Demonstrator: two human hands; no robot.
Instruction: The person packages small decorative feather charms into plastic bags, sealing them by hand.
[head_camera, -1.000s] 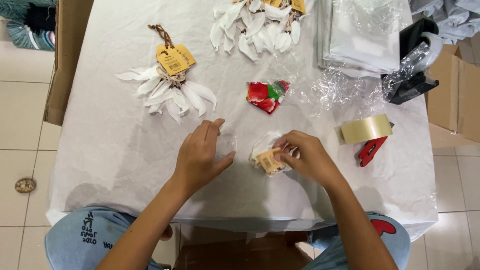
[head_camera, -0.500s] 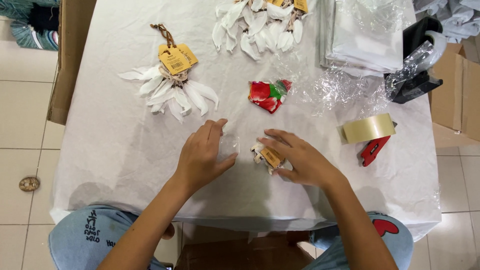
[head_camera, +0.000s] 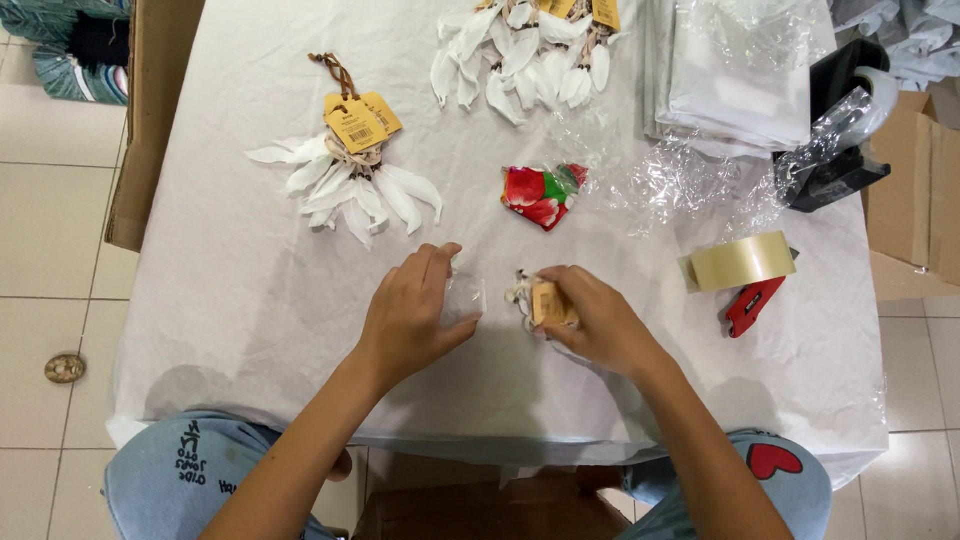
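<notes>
My left hand pinches a small clear plastic bag just above the white tablecloth. My right hand grips a bundled white feather ornament with a tan paper tag, its end pointing left toward the bag. The two hands are a few centimetres apart near the front middle of the table.
A spread white feather ornament with yellow tags lies at the left. More feather ornaments lie at the back. A red and green wrapper, crumpled clear film, stacked bags, a tape roll, a red cutter and a black dispenser sit to the right.
My right hand has gathered the feather ornament into a tighter bundle and shifted it left. My left hand now holds the clear bag up beside it.
</notes>
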